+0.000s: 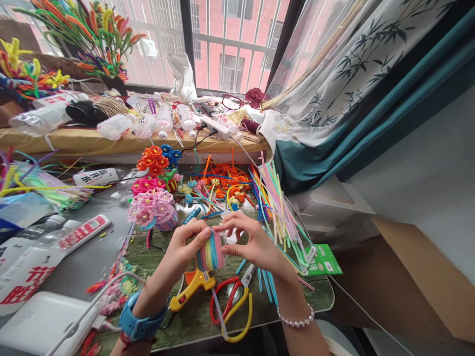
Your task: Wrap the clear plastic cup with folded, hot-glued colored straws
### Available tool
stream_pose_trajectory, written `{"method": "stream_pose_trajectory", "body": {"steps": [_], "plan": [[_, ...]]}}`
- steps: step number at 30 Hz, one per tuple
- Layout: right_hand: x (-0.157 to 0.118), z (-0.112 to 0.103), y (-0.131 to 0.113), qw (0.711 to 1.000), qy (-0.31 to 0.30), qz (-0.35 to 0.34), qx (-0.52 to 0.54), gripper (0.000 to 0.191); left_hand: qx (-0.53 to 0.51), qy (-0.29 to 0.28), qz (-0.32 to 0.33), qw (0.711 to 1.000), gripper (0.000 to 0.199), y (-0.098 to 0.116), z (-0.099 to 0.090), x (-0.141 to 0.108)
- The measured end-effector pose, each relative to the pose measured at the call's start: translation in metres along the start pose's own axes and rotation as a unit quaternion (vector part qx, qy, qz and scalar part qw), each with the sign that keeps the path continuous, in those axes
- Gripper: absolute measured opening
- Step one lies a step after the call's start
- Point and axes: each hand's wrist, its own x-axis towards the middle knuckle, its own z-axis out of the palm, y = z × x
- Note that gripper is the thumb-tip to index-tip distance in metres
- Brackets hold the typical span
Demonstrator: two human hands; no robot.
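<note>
Between my hands is a small cup-like piece wrapped in pastel pipe cleaners (210, 251), striped pink, yellow and blue. My left hand (187, 242) grips its left side, thumb across the front. My right hand (247, 242) pinches at its upper right edge with curled fingers; whether a pipe cleaner end is between them I cannot make out. Below the piece lies a yellow hot glue gun (192, 290) with a glue stick out of its back. Scissors (237, 301) with red and yellow handles rest beside it. Pipe cleaner flowers (152, 202) in a striped pot stand behind my left hand.
Loose pipe cleaners (278, 202) lie at the back right, by a green packet (324, 259). Orange flower pieces (222, 178) cover the table's rear. A white power bank (48, 324) with a cable sits front left. Plastic bottles (118, 126) crowd the windowsill; a cardboard box (423, 277) is at right.
</note>
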Motion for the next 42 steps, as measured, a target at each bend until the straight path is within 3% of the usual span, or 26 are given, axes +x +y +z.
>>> {"method": "stream_pose_trajectory", "body": {"steps": [8, 14, 26, 35, 39, 42], "plan": [[0.002, 0.001, -0.004, 1.0, -0.006, 0.003, -0.007, 0.04, -0.011, 0.009, -0.023, 1.0, 0.043, 0.005, 0.001, -0.002], [0.001, 0.0, -0.002, 0.999, -0.014, 0.011, 0.031, 0.041, -0.024, -0.004, -0.015, 1.0, 0.043, -0.003, 0.0, -0.001], [-0.001, 0.013, 0.002, 0.996, 0.024, 0.049, 0.065, 0.045, -0.039, 0.0, -0.031, 0.999, 0.044, 0.002, -0.001, -0.001], [-0.004, 0.008, -0.006, 1.0, -0.009, 0.017, 0.024, 0.06, -0.109, 0.008, -0.068, 0.992, 0.044, -0.001, -0.002, -0.003], [-0.01, 0.003, -0.007, 0.999, -0.045, -0.005, 0.012, 0.08, -0.159, 0.02, -0.091, 0.983, 0.041, 0.0, -0.003, -0.005], [-0.018, 0.012, -0.002, 1.0, 0.003, -0.001, -0.001, 0.089, -0.186, 0.041, -0.109, 0.976, 0.039, -0.001, -0.002, -0.006]]}}
